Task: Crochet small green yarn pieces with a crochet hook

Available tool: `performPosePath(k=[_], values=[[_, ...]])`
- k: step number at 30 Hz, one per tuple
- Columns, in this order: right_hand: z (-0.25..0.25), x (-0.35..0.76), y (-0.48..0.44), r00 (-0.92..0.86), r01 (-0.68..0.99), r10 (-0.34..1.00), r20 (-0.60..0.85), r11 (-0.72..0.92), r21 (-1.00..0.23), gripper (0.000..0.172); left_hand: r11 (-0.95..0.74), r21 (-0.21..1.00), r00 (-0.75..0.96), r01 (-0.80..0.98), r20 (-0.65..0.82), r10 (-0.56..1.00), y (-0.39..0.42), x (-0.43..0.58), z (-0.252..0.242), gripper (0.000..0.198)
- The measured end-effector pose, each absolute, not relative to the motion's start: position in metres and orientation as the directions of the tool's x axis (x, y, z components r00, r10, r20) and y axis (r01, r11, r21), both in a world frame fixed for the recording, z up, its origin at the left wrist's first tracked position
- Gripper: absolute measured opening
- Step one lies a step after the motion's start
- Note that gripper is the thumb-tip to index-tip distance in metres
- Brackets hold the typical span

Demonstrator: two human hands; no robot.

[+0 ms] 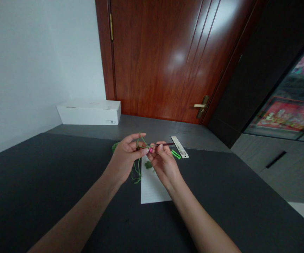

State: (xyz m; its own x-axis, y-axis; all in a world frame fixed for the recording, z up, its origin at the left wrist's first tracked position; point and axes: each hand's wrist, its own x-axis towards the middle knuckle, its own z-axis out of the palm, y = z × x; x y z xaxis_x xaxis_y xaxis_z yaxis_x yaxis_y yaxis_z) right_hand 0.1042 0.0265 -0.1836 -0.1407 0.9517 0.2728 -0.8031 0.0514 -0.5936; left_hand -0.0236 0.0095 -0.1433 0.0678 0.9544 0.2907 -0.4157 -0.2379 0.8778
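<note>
Seen from your head camera, your left hand (125, 158) and right hand (164, 166) work close together near the far edge of the dark worktop (36, 189), fingertips meeting around a small pink marker (150, 150). Your right hand is clamped on a dark crochet hook (165, 144), held like a pencil, its tip hidden among your fingers. Your left hand pinches green yarn (138, 172), which loops over your fingers and hangs slack toward a white paper sheet (152, 186). A green yarn clump (114, 147) sits just behind your left hand. On the sheet lies a small green scrap (148, 164); past your right hand, a green clip (176, 154) rests beside a white ruler (179, 147). A white box (88, 112) stands in the far left corner. Best practice: keep the yarn snug over your left fingers and the hook tip close to them, for even tension.
</note>
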Motion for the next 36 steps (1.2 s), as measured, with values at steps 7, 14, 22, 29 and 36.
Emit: performPosePath(k=[7, 14, 22, 29, 36], values=[[-0.1838, 0.1042, 0.0272, -0.103, -0.775, 0.957, 0.272, 0.094, -0.625, 0.024, -0.133, 0.872, 0.186, -0.470, 0.246, 0.951, 0.0079, -0.0237, -0.1428, 0.058], [-0.1825, 0.1050, 0.0283, -0.105, -0.775, 0.951, 0.289, 0.104, -0.624, 0.023, -0.097, 0.879, 0.227, -0.467, 0.225, 0.947, 0.0051, -0.0232, -0.1407, 0.060], [-0.1806, 0.1046, 0.0272, -0.092, -0.787, 0.946, 0.310, 0.122, -0.605, 0.024, -0.120, 0.869, 0.229, -0.481, 0.257, 0.939, 0.0040, -0.0221, -0.1382, 0.068], [-0.1773, 0.1065, 0.0262, -0.066, -0.738, 0.927, 0.369, 0.204, -0.644, 0.025, -0.163, 0.870, 0.205, -0.466, 0.286, 0.936, 0.0053, -0.0242, -0.1378, 0.046], [-0.1782, 0.1078, 0.0260, -0.053, -0.727, 0.923, 0.382, 0.227, -0.648, 0.023, -0.305, 0.903, 0.116, -0.302, 0.353, 0.929, 0.0101, -0.0241, -0.1437, 0.053]])
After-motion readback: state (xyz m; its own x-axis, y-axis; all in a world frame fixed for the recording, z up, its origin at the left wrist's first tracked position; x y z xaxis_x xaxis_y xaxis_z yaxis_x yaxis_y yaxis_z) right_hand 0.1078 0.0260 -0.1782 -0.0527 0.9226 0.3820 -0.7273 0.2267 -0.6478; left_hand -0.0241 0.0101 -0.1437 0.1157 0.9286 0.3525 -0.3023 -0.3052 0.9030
